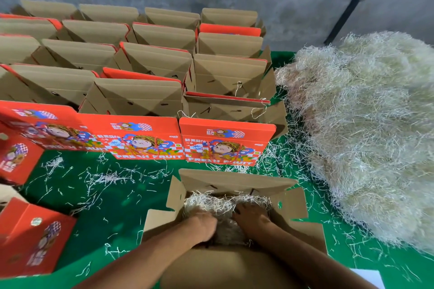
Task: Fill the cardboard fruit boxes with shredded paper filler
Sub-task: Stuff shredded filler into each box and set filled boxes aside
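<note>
Hands (206,223) (252,217) pressing filler (211,203), box (234,182) walls close

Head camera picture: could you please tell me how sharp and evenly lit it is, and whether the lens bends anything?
In the head view, light is soft and even, without glare or hard shadows; the left hand is motion-blurred in the open brown cardboard box, the right hand slightly sharper; the rows of open orange-and-brown fruit boxes bow with wide-angle distortion; the big pale shredded-paper pile looks soft.
</note>
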`<move>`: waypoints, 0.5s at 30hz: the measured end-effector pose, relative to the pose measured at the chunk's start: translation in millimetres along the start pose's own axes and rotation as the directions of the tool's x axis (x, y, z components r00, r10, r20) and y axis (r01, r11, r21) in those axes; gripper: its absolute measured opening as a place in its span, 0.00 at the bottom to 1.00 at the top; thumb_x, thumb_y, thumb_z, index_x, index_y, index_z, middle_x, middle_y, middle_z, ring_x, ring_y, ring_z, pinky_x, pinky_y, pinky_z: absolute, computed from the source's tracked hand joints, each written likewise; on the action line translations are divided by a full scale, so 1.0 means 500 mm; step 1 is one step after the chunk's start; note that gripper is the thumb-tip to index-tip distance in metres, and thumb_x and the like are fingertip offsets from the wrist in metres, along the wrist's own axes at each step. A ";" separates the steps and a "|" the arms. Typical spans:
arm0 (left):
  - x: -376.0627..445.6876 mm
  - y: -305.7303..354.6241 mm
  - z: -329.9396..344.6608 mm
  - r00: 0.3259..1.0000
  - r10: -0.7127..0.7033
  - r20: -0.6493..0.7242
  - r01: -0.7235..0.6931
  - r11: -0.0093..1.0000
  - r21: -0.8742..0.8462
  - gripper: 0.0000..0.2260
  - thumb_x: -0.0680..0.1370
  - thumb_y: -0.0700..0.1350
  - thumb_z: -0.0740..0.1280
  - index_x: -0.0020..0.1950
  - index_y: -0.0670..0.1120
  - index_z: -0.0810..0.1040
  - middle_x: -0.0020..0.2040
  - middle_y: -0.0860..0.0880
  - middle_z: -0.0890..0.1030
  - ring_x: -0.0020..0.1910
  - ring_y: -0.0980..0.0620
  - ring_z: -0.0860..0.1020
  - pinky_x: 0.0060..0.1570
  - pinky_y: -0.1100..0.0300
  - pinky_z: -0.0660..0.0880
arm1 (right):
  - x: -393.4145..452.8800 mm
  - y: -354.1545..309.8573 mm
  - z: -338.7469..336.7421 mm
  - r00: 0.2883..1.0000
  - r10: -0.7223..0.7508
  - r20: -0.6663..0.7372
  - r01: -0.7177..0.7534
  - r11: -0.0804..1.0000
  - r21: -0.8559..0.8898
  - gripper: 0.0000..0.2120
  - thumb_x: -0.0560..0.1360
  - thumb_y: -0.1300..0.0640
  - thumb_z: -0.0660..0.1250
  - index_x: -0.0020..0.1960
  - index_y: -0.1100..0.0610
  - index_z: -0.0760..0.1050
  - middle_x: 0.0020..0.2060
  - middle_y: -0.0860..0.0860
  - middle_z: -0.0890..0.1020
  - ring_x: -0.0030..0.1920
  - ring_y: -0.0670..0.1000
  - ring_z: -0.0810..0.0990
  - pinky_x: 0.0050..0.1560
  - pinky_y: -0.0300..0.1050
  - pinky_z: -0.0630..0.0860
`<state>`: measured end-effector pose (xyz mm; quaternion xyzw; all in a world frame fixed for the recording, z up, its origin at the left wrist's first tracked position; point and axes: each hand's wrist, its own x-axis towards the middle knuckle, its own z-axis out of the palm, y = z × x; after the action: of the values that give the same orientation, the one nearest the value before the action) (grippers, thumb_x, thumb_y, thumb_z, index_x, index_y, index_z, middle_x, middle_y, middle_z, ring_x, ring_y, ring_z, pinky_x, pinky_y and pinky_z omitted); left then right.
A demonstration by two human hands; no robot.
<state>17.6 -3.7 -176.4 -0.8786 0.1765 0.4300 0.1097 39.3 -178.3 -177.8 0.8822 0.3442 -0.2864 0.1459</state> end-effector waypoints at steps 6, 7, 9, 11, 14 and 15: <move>-0.032 -0.013 -0.012 0.995 -0.033 0.094 0.042 0.995 -0.092 0.09 0.79 0.36 0.61 0.57 0.37 0.78 0.57 0.39 0.80 0.57 0.41 0.78 0.63 0.43 0.72 | 0.008 -0.014 -0.013 0.988 0.099 0.118 -0.104 0.994 0.030 0.20 0.77 0.59 0.68 0.68 0.61 0.74 0.66 0.61 0.74 0.67 0.61 0.73 0.60 0.55 0.75; -0.038 -0.013 -0.020 0.999 0.000 0.043 0.005 0.993 -0.121 0.09 0.79 0.37 0.62 0.55 0.37 0.78 0.54 0.40 0.80 0.54 0.42 0.79 0.60 0.45 0.74 | 0.007 -0.019 -0.025 0.985 0.089 0.149 -0.100 0.993 0.063 0.17 0.77 0.58 0.68 0.65 0.61 0.77 0.63 0.61 0.78 0.63 0.60 0.77 0.56 0.53 0.76; -0.043 -0.012 -0.034 0.987 0.043 -0.155 -0.071 0.980 -0.184 0.10 0.78 0.38 0.63 0.57 0.38 0.78 0.56 0.41 0.78 0.54 0.43 0.78 0.60 0.48 0.75 | 0.005 -0.021 -0.045 0.998 0.037 0.059 -0.045 0.989 0.141 0.11 0.78 0.57 0.66 0.59 0.59 0.79 0.55 0.59 0.82 0.55 0.59 0.81 0.51 0.49 0.77; -0.038 -0.009 -0.044 0.952 0.023 -0.305 -0.083 0.979 -0.185 0.17 0.77 0.39 0.64 0.66 0.41 0.75 0.69 0.40 0.71 0.68 0.42 0.70 0.69 0.46 0.67 | 0.004 -0.021 -0.054 0.998 -0.007 -0.060 0.015 0.990 0.143 0.13 0.80 0.58 0.61 0.63 0.59 0.75 0.57 0.58 0.80 0.56 0.59 0.79 0.53 0.50 0.75; -0.030 -0.009 -0.048 0.959 -0.065 -0.275 0.053 0.997 -0.052 0.25 0.76 0.42 0.69 0.73 0.44 0.68 0.77 0.43 0.60 0.76 0.41 0.58 0.73 0.42 0.60 | 0.012 -0.027 -0.042 0.974 -0.079 -0.214 0.094 0.994 0.060 0.21 0.80 0.61 0.57 0.73 0.63 0.63 0.67 0.60 0.71 0.65 0.61 0.71 0.62 0.57 0.71; -0.027 -0.011 -0.043 0.969 -0.084 -0.233 0.079 0.996 -0.030 0.28 0.76 0.41 0.69 0.75 0.45 0.65 0.78 0.44 0.57 0.77 0.41 0.56 0.73 0.42 0.60 | 0.014 -0.029 -0.038 0.970 -0.087 -0.226 0.101 0.993 0.052 0.23 0.81 0.61 0.56 0.75 0.62 0.60 0.69 0.60 0.68 0.68 0.62 0.68 0.65 0.59 0.68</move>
<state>27.6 -3.3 -152.3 -0.9308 0.1476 0.3202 0.0967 41.1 -155.9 -167.9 0.8956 0.3908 -0.2026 0.0646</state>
